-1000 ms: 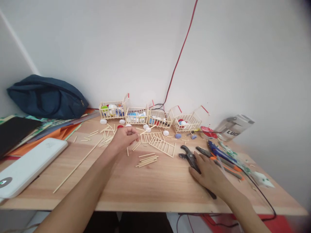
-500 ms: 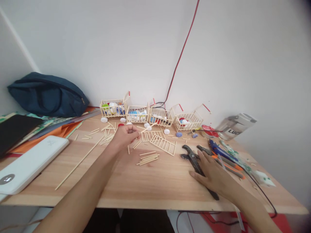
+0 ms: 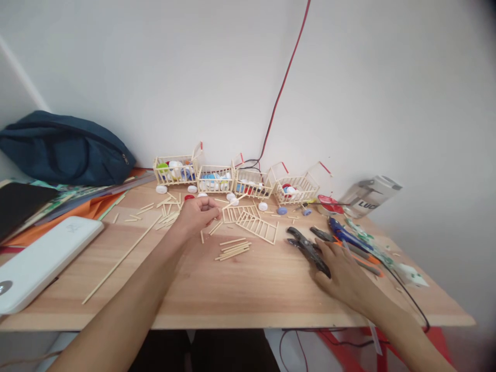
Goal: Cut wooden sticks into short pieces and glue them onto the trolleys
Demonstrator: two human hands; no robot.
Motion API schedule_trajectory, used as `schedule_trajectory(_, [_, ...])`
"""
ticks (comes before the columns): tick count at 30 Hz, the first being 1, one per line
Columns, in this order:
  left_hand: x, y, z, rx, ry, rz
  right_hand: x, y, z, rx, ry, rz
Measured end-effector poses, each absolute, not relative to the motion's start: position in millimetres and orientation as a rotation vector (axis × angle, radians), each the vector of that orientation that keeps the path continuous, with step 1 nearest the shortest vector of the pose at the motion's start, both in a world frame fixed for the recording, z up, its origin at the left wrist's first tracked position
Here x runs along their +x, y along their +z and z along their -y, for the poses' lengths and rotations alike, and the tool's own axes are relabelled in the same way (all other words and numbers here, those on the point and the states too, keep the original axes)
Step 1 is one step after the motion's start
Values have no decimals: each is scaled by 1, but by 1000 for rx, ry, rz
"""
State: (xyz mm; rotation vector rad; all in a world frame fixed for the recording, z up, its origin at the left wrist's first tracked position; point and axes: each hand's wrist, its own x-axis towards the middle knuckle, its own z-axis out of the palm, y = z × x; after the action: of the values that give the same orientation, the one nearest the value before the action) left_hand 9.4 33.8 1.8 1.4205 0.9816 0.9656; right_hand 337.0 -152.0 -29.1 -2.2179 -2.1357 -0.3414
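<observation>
My left hand (image 3: 198, 213) is closed in a pinch at the middle of the table, with a thin wooden stick (image 3: 235, 202) jutting from its fingertips toward the right. Two ladder-like frames of glued sticks (image 3: 257, 227) lie just beyond it. A small pile of cut sticks (image 3: 233, 250) rests nearer to me. At the right, my right hand (image 3: 341, 271) closes over the handles of black pliers (image 3: 304, 242), whose jaws point away to the left. Its palm hides most of the handles. Beside its fingers lies another pair of pliers with orange-and-grey handles (image 3: 364, 263).
Several miniature stick carts (image 3: 296, 191) with bottle-cap wheels line the wall. A blue glue gun (image 3: 349, 235), a red lid (image 3: 330, 202) and a clear packet (image 3: 372, 197) are at right. Left are a white power bank (image 3: 58, 261), a long stick (image 3: 120, 261) and a blue bag (image 3: 64, 150).
My right hand has closed around the black pliers' handles, which were lying under its spread fingers. My left hand keeps its pinch on the stick. The whole view has shifted slightly.
</observation>
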Motion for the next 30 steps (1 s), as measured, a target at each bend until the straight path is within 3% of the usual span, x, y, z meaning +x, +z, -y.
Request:
schedule_trajectory(4, [11,1,-34,1423,941,-985,339,-26,155,-2108,-385,2003])
schedule_trajectory(8, [11,-1,-35,1409,948,-970,332,-12,155,-2018,-205,1849])
schedule_trajectory(13, [12,-3,-36,1331,966,-879,308,-4,146,-1906,477,1401])
schedule_trajectory(20, [19,6,-24,1149,988,-760,240,2,123,-1392,1434,1040])
schedule_trajectory(26, [16,12,-22,1118,1082,-735,207,30,108,-1553,1240,1662])
schedule_trajectory(30, [14,13,-21,1134,1124,-771,196,35,94,-1640,1018,1788])
